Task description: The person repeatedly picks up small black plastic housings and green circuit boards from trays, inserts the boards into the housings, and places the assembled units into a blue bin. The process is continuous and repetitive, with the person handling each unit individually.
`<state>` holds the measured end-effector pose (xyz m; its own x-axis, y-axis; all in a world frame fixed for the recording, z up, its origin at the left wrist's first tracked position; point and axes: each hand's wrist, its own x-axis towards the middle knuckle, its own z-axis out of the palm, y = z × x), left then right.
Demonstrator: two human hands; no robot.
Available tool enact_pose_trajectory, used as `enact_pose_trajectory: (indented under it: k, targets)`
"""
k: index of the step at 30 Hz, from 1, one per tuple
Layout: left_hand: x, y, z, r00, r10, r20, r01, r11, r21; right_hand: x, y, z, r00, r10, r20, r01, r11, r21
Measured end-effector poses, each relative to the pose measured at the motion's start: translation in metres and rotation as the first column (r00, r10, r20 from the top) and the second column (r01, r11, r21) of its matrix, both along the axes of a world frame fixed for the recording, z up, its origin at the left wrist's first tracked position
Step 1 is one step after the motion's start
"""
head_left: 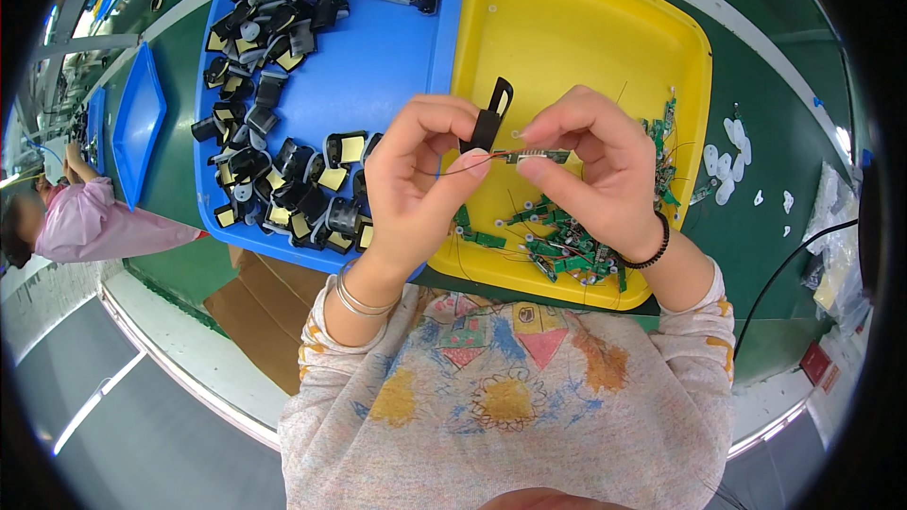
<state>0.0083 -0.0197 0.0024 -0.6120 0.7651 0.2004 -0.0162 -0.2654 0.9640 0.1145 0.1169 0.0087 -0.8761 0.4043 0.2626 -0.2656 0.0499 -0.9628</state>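
Between the fingers of my left hand (pixel 413 175) is a black plastic housing (pixel 487 125), its open loop end pointing up and away. My right hand (pixel 597 162) pinches a small green circuit board (pixel 540 156) between thumb and fingertips. Thin wires run from the board's left end toward my left thumb and the housing. Both hands are raised over the yellow tray (pixel 576 0), close together. Under and beside my right hand, several green circuit boards (pixel 572 250) with wires lie heaped in that tray.
To the left, a blue tray (pixel 378 66) holds many black housings (pixel 274 179) with pale yellow patches. White flat pieces (pixel 726 162) lie on the green table at right, near clear plastic bags (pixel 836 236) and a black cable (pixel 779 269). Another person in pink (pixel 94 222) is at far left.
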Motion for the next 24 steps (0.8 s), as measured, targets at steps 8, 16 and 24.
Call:
enact_pose_trajectory:
  k: [8,16,24]
  targets:
    - [0.0008,-0.0014,0.0011,0.993,-0.043,-0.112,0.048,0.998,0.035,0.0,-0.0004,-0.0033,0.997,0.078,0.009,-0.077,0.993,-0.088]
    - [-0.0015,0.0026,0.0041,0.997,-0.06,-0.047,0.059,0.998,-0.019,-0.0006,0.0055,-0.0045,0.994,0.11,0.005,-0.109,0.99,-0.089]
    - [-0.0048,-0.0023,0.0033,0.994,-0.11,0.025,0.111,0.992,-0.062,-0.0002,0.0063,-0.0068,0.99,0.141,0.005,-0.14,0.987,-0.078]
